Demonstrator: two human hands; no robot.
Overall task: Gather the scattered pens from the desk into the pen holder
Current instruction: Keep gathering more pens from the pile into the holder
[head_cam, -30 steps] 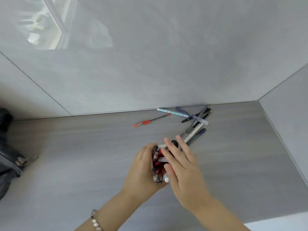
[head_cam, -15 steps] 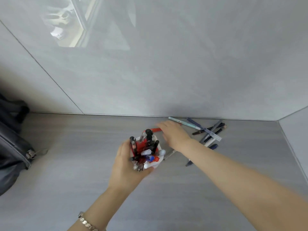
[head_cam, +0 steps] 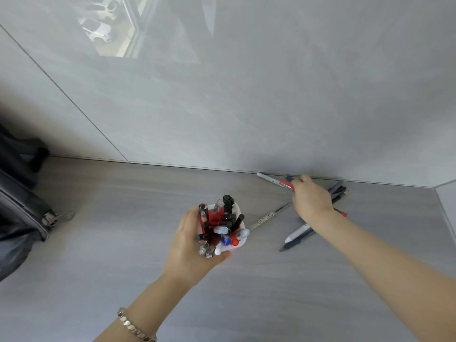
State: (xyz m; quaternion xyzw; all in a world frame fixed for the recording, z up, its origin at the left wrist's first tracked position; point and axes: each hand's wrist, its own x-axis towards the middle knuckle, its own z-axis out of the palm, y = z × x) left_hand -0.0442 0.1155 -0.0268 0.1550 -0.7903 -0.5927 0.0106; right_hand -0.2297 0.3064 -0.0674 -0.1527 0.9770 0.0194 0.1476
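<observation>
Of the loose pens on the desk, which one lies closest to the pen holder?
The clear pen with the barcode label; its near end almost reaches the pen holder, while the others lie beyond the right hand.

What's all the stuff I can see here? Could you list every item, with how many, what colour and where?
pen holder: one, white outside and red inside, mid-desk, crammed with upright pens.
red pen: one, red clip end sticking out of the right hand's grip, near the wall.
light blue pen: one, on the desk along the wall.
clear pen: one, with a barcode label, between holder and right hand.
loose pens: several, white, dark blue and black, partly under the right arm; exact count unclear.
bag: one, dark grey, left edge.
desk: one, grey wood grain.
wall: grey glossy panels.
bracelet: one, silver, left wrist.
left hand: wrapped around the holder.
right hand: closed on the red pen.
</observation>
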